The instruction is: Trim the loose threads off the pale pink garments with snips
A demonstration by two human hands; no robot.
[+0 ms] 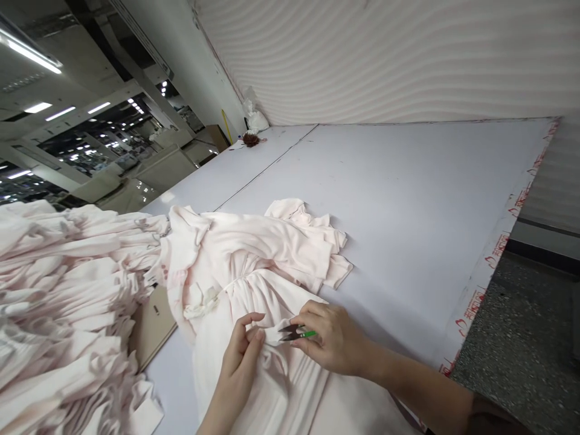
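Note:
A pale pink garment (272, 241) with ruffled edges and a gathered waist lies spread over the table in front of me. My left hand (241, 356) pinches a small strip of its fabric (272, 335) between thumb and finger. In my right hand (333, 338) is a pair of thread snips (296, 333) with dark blades and a green part. The blades point left and reach the held strip; whether they touch a thread is too small to tell. A cream-coloured bow-like trim (202, 301) shows on the garment left of my hands.
Heaped pale pink garments (67, 302) fill the left side, beside a brown cardboard piece (154, 326). The white table (399, 199) has a red-printed right edge. At its far end are a white plastic bag (256, 119) and a reddish-brown bundle (251, 140). Pale rippled sheeting (399, 60) stands behind.

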